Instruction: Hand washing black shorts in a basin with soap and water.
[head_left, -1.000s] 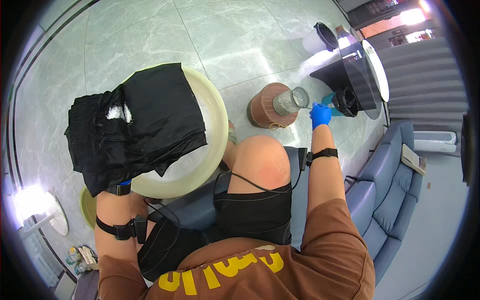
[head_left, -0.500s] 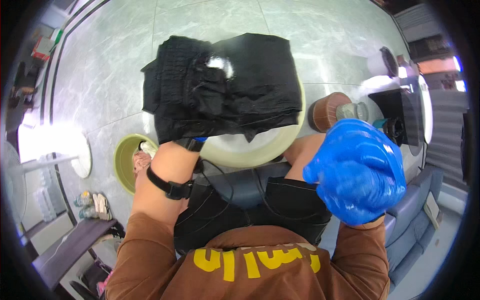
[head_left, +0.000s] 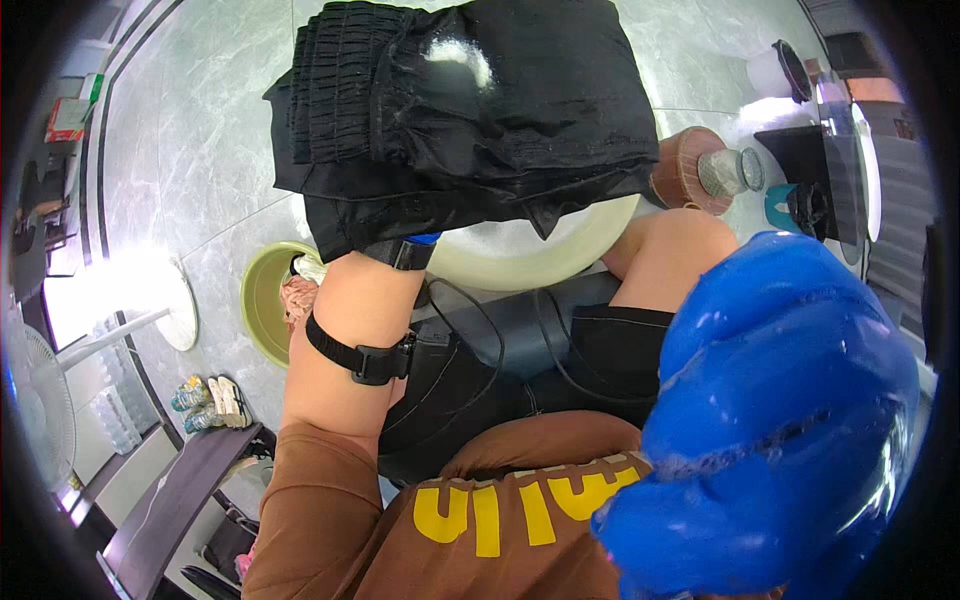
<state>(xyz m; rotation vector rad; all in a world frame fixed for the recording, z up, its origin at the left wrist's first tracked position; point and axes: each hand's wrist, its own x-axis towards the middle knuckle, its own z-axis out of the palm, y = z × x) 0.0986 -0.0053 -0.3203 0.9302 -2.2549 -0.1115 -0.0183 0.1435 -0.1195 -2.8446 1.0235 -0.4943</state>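
Note:
A wet, black folded garment (head_left: 540, 120) with a gathered elastic waistband, most likely trousers, is held up over a pale round basin (head_left: 530, 268). A white patch of foam or powder (head_left: 462, 60) lies on top of it. Beneath the garment is my left hand (head_left: 424, 239); only a sliver of its blue glove shows at the wrist, and its fingers are hidden. My right hand (head_left: 785, 400), in a wet blue rubber glove, is raised close at the right. Its fingers are curled in, and I see nothing held in them.
A green tub (head_left: 262, 345) with pinkish and white cloth stands left of my left arm. To the right are a brown round container (head_left: 690, 170) and a teal item (head_left: 790, 208). A white fan (head_left: 48, 400), dark bench (head_left: 175, 515) and shoes (head_left: 230, 402) are at the left.
My right hand has come nearer the camera, further down and to the right. The black garment appears larger and higher in view, still on my left hand. The whole scene has shifted slightly.

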